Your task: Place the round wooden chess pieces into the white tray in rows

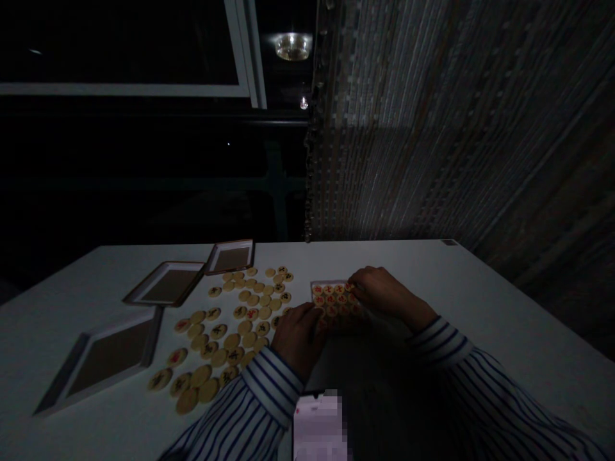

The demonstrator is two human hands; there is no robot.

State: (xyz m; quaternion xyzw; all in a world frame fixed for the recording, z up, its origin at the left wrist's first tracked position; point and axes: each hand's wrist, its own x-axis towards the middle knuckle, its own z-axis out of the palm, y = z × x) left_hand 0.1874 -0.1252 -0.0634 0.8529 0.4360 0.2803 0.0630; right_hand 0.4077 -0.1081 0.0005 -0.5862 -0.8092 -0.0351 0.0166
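Observation:
A small open box [328, 282] stands on the table, with rows of red-marked xiangqi pieces [330, 299] lying face up in it. My right hand [385, 291] reaches over its far right corner, fingertips closed on a xiangqi piece [350, 287] there. At the near left side of the same box is my left hand [298, 338], its fingers bent down over the pieces. What those fingers pinch, if anything, is hidden. Left of my left hand spread many loose xiangqi pieces [247, 326], some face down, others showing black or red characters.
Three shallow trays or lids [144, 371], [166, 283], [230, 256] lie along the left of the white table [480, 333]. A lit phone [317, 426] is at the near edge, below my hands. Behind the table hangs a string curtain [384, 128] beside a dark window.

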